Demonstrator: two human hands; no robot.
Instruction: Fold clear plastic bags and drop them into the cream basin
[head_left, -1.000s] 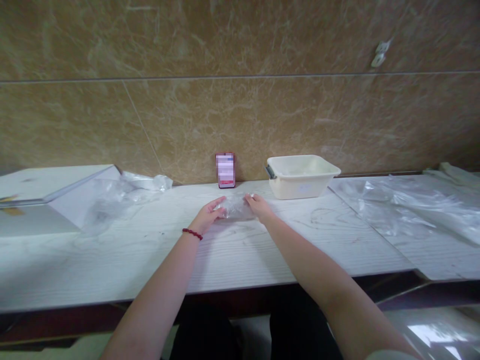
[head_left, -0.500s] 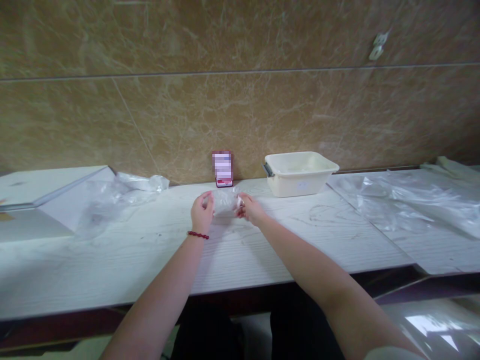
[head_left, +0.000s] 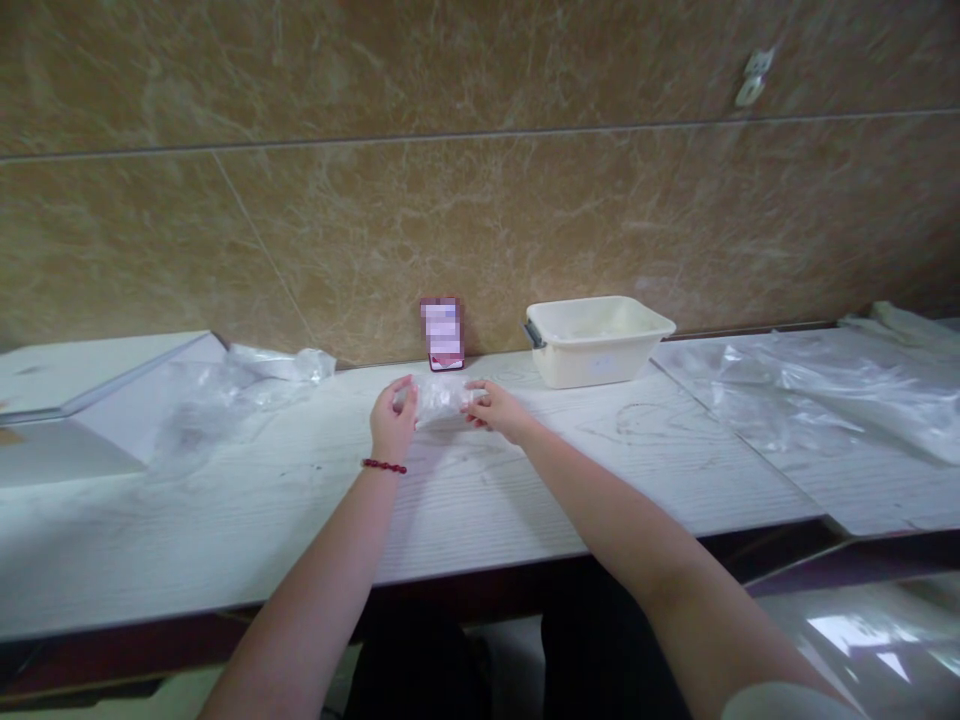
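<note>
A small clear plastic bag (head_left: 441,398), crumpled into a wad, is held between both my hands just above the white wood-grain table (head_left: 525,480). My left hand (head_left: 392,420), with a red bead bracelet at the wrist, grips the bag's left end with curled fingers. My right hand (head_left: 496,408) pinches the bag's right end. What is inside the bag, if anything, cannot be made out.
A cream plastic tub (head_left: 596,340) stands at the back right against the marble wall. A small pink-red phone (head_left: 442,335) leans on the wall behind my hands. Loose clear plastic (head_left: 225,390) lies left beside a white board (head_left: 82,370). Plastic sheeting (head_left: 832,390) covers the right.
My hands have lifted the bag off the table and drawn closer together, bunching it up. My left hand turned from flat to upright. The view drifted slightly.
</note>
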